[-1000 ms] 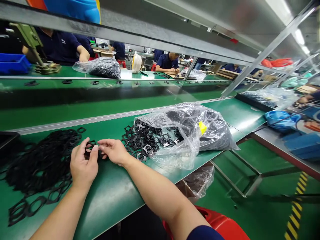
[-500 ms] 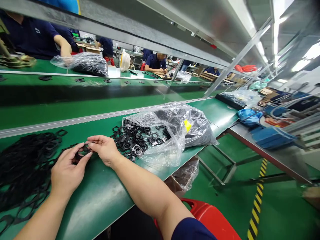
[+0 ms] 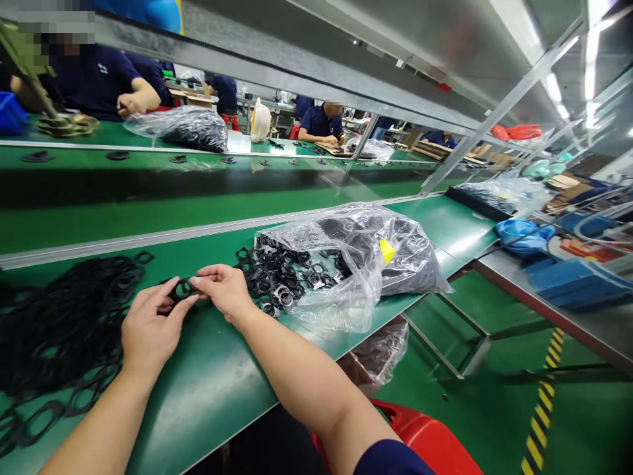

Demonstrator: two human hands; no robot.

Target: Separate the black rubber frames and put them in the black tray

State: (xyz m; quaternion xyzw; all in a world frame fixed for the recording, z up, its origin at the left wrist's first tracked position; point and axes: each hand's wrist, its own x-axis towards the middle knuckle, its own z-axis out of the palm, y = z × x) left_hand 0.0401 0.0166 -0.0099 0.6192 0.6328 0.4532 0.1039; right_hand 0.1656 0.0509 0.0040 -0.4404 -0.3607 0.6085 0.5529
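Above the green bench, my left hand (image 3: 152,324) pinches a small black ring-shaped part (image 3: 182,288) between thumb and fingers. From the right, my right hand (image 3: 226,291) grips the same part's edge with thumb and forefinger. Left of my hands lies a large heap of flat black frames (image 3: 69,323) with open centres. Past my right hand, smaller black ring parts (image 3: 277,274), some with grey faces, spill from the mouth of a clear plastic bag (image 3: 366,244). The bag holds more dark parts and bears a yellow label. My fingers hide some of the held part.
A metal rail (image 3: 198,234) runs behind the bench, before a green conveyor belt (image 3: 163,214). Co-workers sit beyond it. A red stool (image 3: 430,442) stands at the bench's front edge; a blue bin (image 3: 578,277) is at right.
The whole view has shifted, so the bench things appear farther right. Both hands still hold the black ring part together. A co-worker's hand across the belt has lifted off a plastic bag.
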